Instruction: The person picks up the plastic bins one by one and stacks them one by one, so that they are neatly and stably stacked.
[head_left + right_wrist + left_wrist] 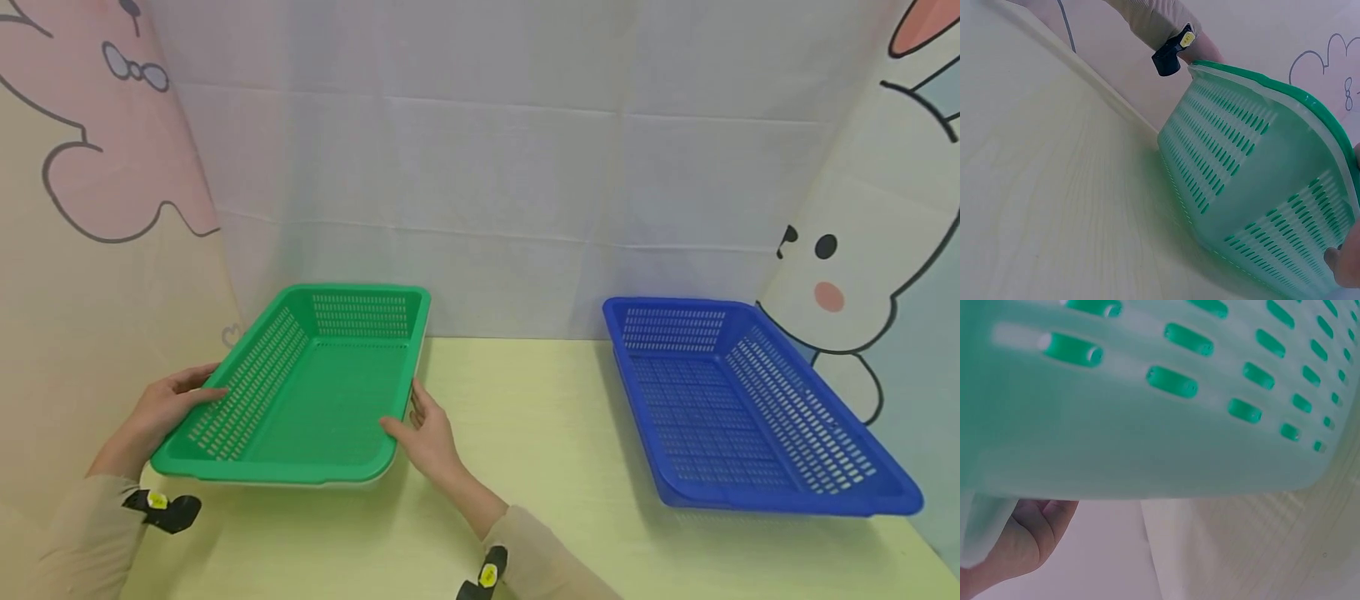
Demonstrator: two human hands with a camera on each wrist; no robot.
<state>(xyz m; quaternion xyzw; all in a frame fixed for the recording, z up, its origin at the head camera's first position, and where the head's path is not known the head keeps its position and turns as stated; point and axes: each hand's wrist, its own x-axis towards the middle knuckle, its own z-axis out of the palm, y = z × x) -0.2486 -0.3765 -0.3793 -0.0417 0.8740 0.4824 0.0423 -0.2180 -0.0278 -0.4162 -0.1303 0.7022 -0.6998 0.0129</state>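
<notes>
A green slotted plastic basket (300, 472) sits inside a whitish translucent one (1260, 181), whose pale edge shows under the green rim. My left hand (161, 408) grips the left side, thumb over the rim. On the right side my right hand (433, 442) holds the rim, with its thumb on top and fingers outside against the wall. In the left wrist view the pale slotted wall (1147, 450) fills the upper part, and part of the left hand (1032, 540) shows beneath the rim. The right wrist view shows the nested pair from outside, close over the table.
A blue slotted basket (675, 497) stands on the right part of the pale yellow table (517, 433). Behind the table hangs a creased white cloth (480, 183). Printed cartoon panels flank both sides. A black wrist camera (174, 512) is strapped at each sleeve.
</notes>
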